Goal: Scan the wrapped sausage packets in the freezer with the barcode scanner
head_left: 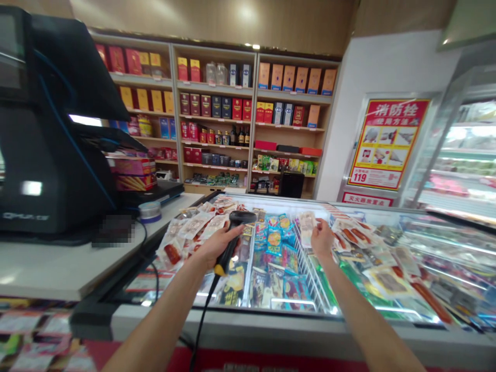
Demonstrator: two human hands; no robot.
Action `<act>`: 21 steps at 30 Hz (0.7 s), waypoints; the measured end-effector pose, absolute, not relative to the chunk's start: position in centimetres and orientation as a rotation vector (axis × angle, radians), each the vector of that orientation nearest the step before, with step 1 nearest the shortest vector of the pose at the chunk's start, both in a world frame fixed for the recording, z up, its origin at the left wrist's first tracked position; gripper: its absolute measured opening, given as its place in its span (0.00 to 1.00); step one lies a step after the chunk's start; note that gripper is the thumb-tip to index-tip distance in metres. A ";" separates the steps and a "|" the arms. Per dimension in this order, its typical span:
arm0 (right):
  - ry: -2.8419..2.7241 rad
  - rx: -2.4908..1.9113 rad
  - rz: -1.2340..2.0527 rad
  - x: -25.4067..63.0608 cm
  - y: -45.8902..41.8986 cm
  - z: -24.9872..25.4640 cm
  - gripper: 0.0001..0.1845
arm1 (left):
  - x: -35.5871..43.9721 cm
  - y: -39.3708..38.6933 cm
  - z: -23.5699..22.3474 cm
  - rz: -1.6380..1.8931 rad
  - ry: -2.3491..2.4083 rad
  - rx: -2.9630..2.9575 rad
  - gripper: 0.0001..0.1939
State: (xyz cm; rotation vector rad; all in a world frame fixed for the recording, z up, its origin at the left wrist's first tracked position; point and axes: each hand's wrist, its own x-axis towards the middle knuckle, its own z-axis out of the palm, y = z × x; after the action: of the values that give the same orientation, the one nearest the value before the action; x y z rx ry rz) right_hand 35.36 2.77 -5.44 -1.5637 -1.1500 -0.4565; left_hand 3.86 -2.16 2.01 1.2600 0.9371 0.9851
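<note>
We do best to aim the scanner (241,218), gripped in our left hand (217,247), steadily, and hold the pale pack (307,230), pinched in our right hand (322,239) over the freezer's (271,324) far middle, flat by its edge.

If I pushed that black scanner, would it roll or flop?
The scanner probably wouldn't flop, since its handle looks like hard plastic. It might rock or twist rather than roll, because its wide head sticks out from the handle. Its thin cord hangs in a curve, so that part would likely bend.
</note>
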 end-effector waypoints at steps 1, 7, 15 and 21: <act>-1.114 -1.613 -0.483 36.4 2.5 -5.1 0.19 | 3.4 -2.1 2.1 1.006 0.952 1.233 0.18; -0.930 -1.968 -0.502 40.9 1.0 -3.8 0.16 | 1.7 -1.5 1.7 1.048 0.957 1.202 0.18; -1.339 -1.747 -0.622 32.6 4.4 -2.1 0.15 | 1.3 -0.7 0.5 1.036 0.957 1.201 0.20; -1.516 -1.741 0.016 21.0 11.6 -5.5 0.14 | 0.0 -0.8 0.0 1.059 1.023 1.227 0.20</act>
State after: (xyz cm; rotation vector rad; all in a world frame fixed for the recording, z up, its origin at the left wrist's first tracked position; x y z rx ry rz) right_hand 20.97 11.57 -5.48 -1.7405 -1.5157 0.0162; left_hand -0.01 -0.79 0.00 1.2270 1.0226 1.0591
